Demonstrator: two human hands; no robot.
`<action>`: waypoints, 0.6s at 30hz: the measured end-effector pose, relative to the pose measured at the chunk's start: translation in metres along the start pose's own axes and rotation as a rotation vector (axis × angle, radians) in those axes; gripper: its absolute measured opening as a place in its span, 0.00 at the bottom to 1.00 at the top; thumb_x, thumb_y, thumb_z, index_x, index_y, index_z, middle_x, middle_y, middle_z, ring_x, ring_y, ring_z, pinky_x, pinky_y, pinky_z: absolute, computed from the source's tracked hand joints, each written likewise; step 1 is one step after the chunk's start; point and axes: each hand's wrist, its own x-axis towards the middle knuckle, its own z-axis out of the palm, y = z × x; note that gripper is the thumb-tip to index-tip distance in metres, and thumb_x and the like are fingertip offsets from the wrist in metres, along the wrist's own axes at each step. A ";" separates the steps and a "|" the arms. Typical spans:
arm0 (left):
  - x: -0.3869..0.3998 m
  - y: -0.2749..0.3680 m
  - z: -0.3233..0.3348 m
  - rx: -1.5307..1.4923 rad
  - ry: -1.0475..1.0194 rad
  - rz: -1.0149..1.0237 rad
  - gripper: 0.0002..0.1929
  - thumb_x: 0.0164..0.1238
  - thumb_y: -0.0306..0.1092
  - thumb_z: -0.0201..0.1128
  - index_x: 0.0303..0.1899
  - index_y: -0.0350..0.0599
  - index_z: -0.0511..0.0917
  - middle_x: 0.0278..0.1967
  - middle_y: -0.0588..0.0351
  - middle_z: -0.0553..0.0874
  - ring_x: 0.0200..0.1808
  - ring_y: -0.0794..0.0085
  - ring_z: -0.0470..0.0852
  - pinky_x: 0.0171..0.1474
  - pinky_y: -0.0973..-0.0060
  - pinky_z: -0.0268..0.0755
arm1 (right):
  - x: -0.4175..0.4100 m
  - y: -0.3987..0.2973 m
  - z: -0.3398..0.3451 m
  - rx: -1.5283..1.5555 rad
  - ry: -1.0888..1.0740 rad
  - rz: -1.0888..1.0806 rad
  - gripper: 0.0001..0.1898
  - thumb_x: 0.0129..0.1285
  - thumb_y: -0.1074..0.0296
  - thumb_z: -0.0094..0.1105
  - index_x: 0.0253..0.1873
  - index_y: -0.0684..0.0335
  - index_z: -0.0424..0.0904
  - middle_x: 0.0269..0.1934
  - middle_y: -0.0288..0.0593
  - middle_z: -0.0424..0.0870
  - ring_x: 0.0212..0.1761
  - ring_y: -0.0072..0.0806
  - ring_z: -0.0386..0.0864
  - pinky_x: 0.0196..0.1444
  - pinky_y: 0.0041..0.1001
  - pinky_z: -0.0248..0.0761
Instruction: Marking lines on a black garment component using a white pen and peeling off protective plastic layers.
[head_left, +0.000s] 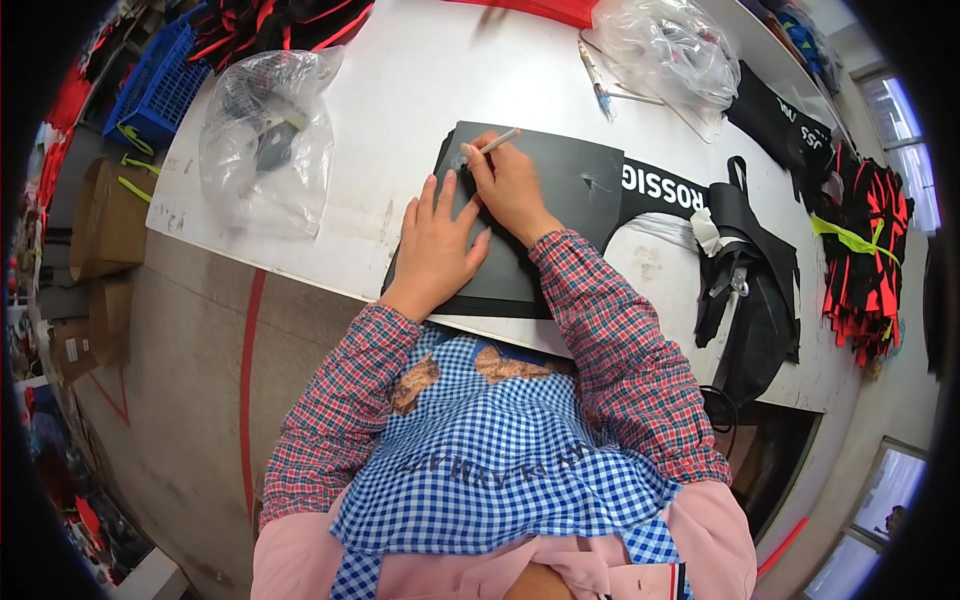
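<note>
My right hand (510, 180) grips a pale pencil-like marking stick (501, 141), its lower end hidden by the fingers near the top left of a dark grey flat sheet (517, 262). Spread flat, my left hand (442, 244) presses on the left part of that sheet, fingertips close to the right hand. The sheet lies over black material, whose edges show at the left and bottom. A black fabric piece with white Rossignol-style lettering (664, 184) extends from under the sheet to the right.
On the white table (375, 120) lie a clear plastic bag (270, 150), another bag (667, 52), a pen (596, 79) and a black fabric bundle with a metal clip (739, 281). Tied red-black strips (866, 247) hang at the right. A blue crate (154, 82) and cardboard boxes (109, 217) stand left.
</note>
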 end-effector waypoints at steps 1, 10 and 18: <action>0.000 0.000 -0.001 -0.006 -0.003 -0.006 0.27 0.70 0.45 0.66 0.68 0.49 0.77 0.74 0.35 0.67 0.76 0.37 0.62 0.73 0.44 0.59 | 0.001 -0.002 -0.002 0.034 -0.036 0.054 0.13 0.76 0.61 0.58 0.43 0.66 0.80 0.27 0.51 0.82 0.29 0.45 0.82 0.35 0.40 0.73; -0.022 0.002 -0.020 -0.041 -0.144 0.183 0.34 0.66 0.57 0.69 0.69 0.50 0.76 0.76 0.42 0.67 0.78 0.41 0.61 0.78 0.44 0.53 | -0.028 0.012 -0.058 0.204 0.120 0.250 0.17 0.80 0.56 0.53 0.43 0.66 0.79 0.30 0.39 0.82 0.31 0.24 0.78 0.36 0.29 0.72; -0.028 -0.003 -0.032 -0.012 -0.164 0.394 0.28 0.68 0.51 0.70 0.63 0.45 0.81 0.68 0.45 0.79 0.71 0.49 0.75 0.70 0.58 0.72 | -0.106 -0.004 -0.153 0.085 0.301 0.365 0.14 0.81 0.59 0.53 0.47 0.64 0.82 0.25 0.27 0.70 0.26 0.13 0.64 0.29 0.21 0.58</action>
